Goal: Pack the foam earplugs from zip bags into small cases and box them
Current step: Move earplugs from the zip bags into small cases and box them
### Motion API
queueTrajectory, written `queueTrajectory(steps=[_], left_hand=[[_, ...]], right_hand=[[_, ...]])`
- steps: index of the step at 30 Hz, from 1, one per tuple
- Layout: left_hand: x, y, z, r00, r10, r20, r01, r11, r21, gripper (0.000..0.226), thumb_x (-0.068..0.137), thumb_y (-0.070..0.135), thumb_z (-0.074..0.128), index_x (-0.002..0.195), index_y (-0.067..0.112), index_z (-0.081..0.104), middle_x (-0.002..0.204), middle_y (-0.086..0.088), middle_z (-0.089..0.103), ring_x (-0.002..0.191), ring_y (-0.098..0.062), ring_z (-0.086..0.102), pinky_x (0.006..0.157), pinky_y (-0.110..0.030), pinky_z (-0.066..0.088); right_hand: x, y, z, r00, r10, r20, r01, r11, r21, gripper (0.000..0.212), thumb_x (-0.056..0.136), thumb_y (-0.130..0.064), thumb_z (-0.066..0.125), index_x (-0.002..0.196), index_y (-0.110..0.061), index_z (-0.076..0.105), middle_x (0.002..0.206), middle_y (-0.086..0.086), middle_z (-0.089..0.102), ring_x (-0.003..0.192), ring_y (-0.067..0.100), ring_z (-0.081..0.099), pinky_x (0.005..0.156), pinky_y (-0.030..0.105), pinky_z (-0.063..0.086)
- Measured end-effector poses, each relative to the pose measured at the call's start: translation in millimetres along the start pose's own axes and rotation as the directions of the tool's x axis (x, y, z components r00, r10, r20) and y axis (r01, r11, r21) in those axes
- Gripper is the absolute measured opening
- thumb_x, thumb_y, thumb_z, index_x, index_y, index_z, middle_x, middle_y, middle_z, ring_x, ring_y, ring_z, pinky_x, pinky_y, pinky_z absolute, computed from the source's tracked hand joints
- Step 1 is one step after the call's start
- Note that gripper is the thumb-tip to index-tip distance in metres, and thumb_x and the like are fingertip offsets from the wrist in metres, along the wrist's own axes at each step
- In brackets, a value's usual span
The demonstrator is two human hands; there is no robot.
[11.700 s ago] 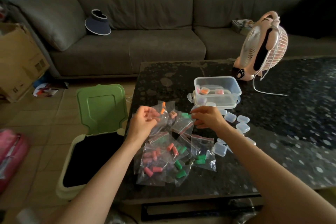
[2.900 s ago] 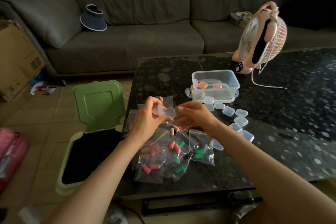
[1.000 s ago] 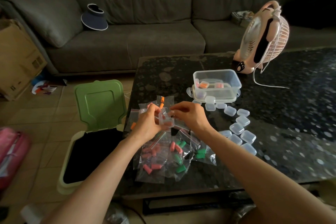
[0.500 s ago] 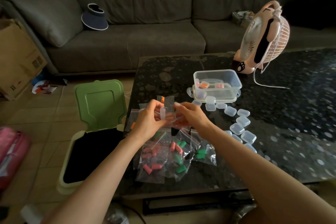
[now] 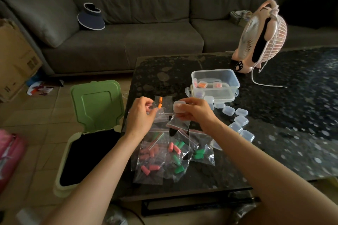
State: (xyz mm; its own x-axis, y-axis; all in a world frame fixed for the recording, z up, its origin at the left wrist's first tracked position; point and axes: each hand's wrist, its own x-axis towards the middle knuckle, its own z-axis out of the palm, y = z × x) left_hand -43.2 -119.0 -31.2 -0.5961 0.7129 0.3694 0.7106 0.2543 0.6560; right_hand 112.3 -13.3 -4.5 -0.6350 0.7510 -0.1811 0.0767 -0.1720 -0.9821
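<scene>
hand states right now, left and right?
left hand: pinching a clear zip bag.
right hand: holding a small clear case.

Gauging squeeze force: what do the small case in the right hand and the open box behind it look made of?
Small case: seemingly rigid frosted plastic; milky, translucent, holds its boxy shape in the pinch of the right hand. Box: probably hard clear plastic, glossy; filled cases show through its straight walls.

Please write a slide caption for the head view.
Right hand holds a small case; left hand pinches a zip bag.
</scene>
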Motion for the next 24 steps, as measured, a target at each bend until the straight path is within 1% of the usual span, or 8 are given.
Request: queueTrajectory(steps=[3,7,11,15,16,18,21,24], left_hand=[[5,-13,0,0.997,-0.072,-0.039,0.077,0.983,0.165,0.021,0.086,0.022,0.066,0.101,0.012,0.057,0.105,-0.006,0.056,0.094,-0.021,0.056,0.069,-0.029,0.047],[5,-19,5,0.995,-0.014,0.102,-0.016,0.957,0.290,0.036,0.080,0.027,0.072,0.112,0.013,0.059,0.112,-0.007,0.057,0.106,-0.024,0.050,0.083,-0.031,0.043],[-2,-19,14,0.972,-0.010,0.235,-0.081,0.924,0.374,0.043,0.082,0.033,0.070,0.119,0.018,0.058,0.141,0.002,0.047,0.124,-0.019,0.047,0.101,-0.031,0.036],[-8,-22,18,0.985,0.012,0.172,-0.083,0.907,0.412,0.026,0.086,0.024,0.066,0.111,0.017,0.063,0.122,0.000,0.062,0.114,-0.018,0.055,0.093,-0.030,0.042],[-8,-21,18,0.989,0.026,0.145,-0.084,0.910,0.406,0.021,0.087,0.022,0.064,0.107,0.016,0.065,0.119,-0.001,0.064,0.111,-0.018,0.056,0.091,-0.030,0.042],[-9,-17,18,0.994,0.054,0.100,-0.088,0.921,0.378,0.012,0.088,0.017,0.063,0.098,0.013,0.068,0.122,-0.002,0.064,0.106,-0.020,0.058,0.085,-0.031,0.044],[-7,-13,18,0.994,0.076,0.075,-0.097,0.932,0.348,0.008,0.087,0.014,0.062,0.091,0.012,0.069,0.128,-0.004,0.060,0.107,-0.023,0.058,0.086,-0.034,0.044],[-5,-10,17,0.993,0.100,0.065,-0.116,0.941,0.319,0.007,0.086,0.012,0.063,0.089,0.011,0.070,0.127,-0.006,0.061,0.111,-0.024,0.057,0.092,-0.035,0.043]], right_hand=[[2,-1,-10,1.000,0.018,-0.015,-0.018,1.000,-0.008,0.024,0.083,-0.002,0.067,0.107,0.004,0.062,0.094,0.020,0.068,0.079,0.028,0.070,0.069,0.033,0.060],[6,0,-15,0.999,0.051,-0.017,-0.052,0.999,-0.012,0.027,0.084,-0.003,0.067,0.110,0.003,0.061,0.098,0.021,0.068,0.078,0.025,0.069,0.067,0.031,0.060],[12,12,-21,0.983,0.174,-0.067,-0.167,0.981,0.094,0.032,0.087,-0.003,0.062,0.117,0.004,0.055,0.088,0.015,0.064,0.072,0.020,0.064,0.056,0.026,0.056],[17,13,-33,0.955,0.264,-0.138,-0.227,0.944,0.239,0.037,0.088,-0.004,0.061,0.123,0.002,0.052,0.088,0.013,0.062,0.074,0.020,0.063,0.058,0.026,0.055],[17,12,-34,0.953,0.261,-0.157,-0.207,0.933,0.293,0.038,0.089,-0.005,0.060,0.125,0.002,0.050,0.089,0.013,0.063,0.075,0.020,0.064,0.061,0.027,0.055],[19,5,-38,0.966,0.170,-0.193,-0.066,0.888,0.455,0.041,0.092,-0.006,0.056,0.131,0.001,0.045,0.095,0.013,0.065,0.081,0.020,0.067,0.071,0.028,0.057],[23,-10,-46,0.983,-0.035,-0.182,0.144,0.763,0.630,0.048,0.097,-0.005,0.044,0.143,-0.003,0.029,0.114,0.015,0.062,0.106,0.026,0.063,0.090,0.031,0.054],[24,-19,-50,0.984,-0.082,-0.158,0.163,0.771,0.616,0.049,0.098,-0.007,0.043,0.145,-0.006,0.029,0.133,0.015,0.052,0.122,0.026,0.054,0.097,0.033,0.049]])
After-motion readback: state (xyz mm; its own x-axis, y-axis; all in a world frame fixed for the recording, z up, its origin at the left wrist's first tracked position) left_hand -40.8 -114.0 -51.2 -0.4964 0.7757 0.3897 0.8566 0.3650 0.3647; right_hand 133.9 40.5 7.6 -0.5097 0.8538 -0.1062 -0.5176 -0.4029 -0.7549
